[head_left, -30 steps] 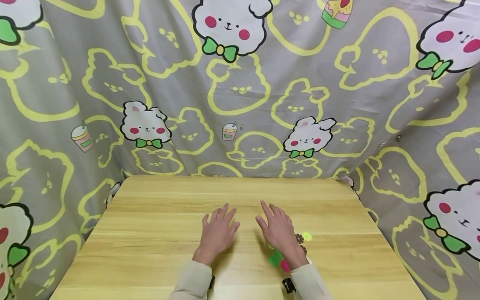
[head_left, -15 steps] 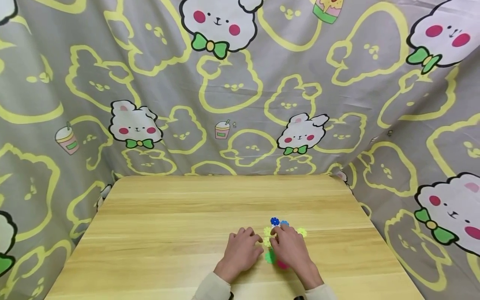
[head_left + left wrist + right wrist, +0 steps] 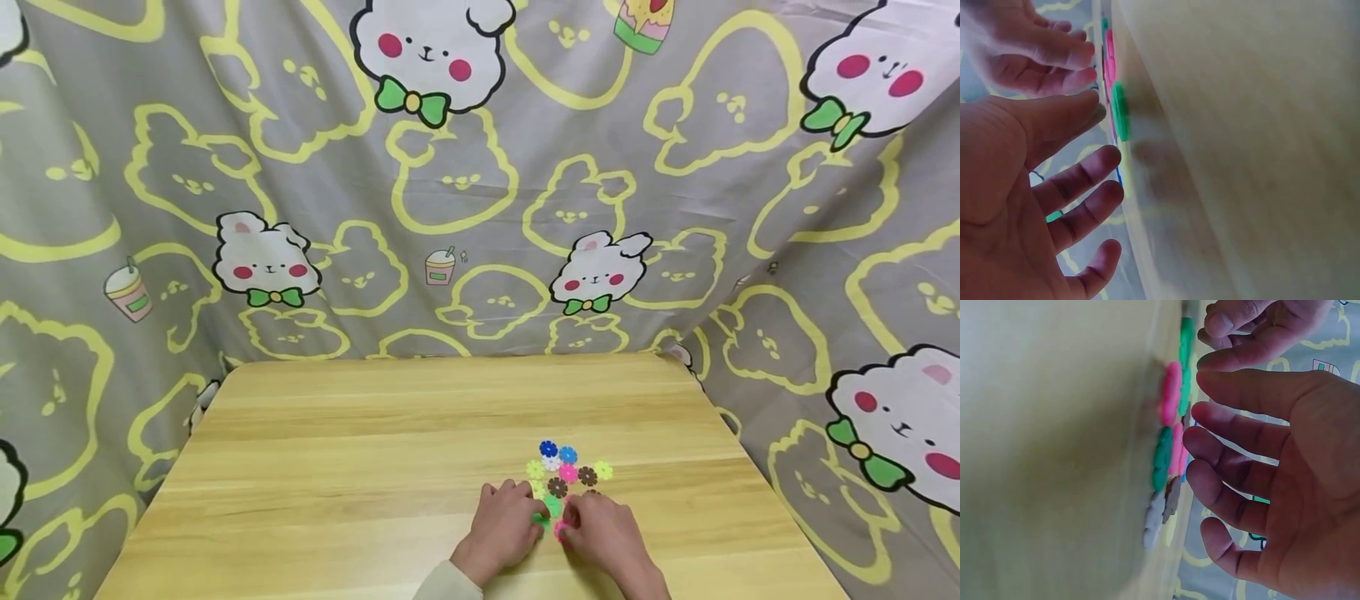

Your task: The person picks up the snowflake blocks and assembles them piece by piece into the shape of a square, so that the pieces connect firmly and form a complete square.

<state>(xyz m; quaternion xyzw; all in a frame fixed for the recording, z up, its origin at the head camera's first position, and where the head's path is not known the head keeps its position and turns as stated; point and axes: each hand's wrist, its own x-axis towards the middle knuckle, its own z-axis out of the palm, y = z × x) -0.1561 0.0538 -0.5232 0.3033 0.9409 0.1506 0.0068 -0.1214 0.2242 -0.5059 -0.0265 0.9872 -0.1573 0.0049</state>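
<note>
Several flower-shaped plastic discs lie flat in a cluster on the wooden table. In the head view, my left hand [image 3: 504,523] is at the cluster's near left side, its fingertips by a green disc [image 3: 540,520]. My right hand [image 3: 609,537] is at the near right, fingertips over a pink disc [image 3: 561,532]. Both wrist views show bent, spread fingers with no disc between them. From the left wrist, a green disc [image 3: 1120,111] stands just beyond the fingertips. From the right wrist, a pink disc [image 3: 1171,394] and a dark green disc [image 3: 1161,459] lie near the fingers. The right hand covers some discs.
Farther back in the cluster are a dark blue disc [image 3: 548,449], a light blue disc [image 3: 568,455], a brown disc [image 3: 587,476] and a yellow disc [image 3: 603,471]. A patterned grey curtain [image 3: 480,200] hangs around the table [image 3: 337,467] at the back and sides.
Both hands have come from above the table's middle to the discs, then down toward the cluster's near edge. The far discs, earlier partly covered by the right hand, now show. The head view has shifted slightly.
</note>
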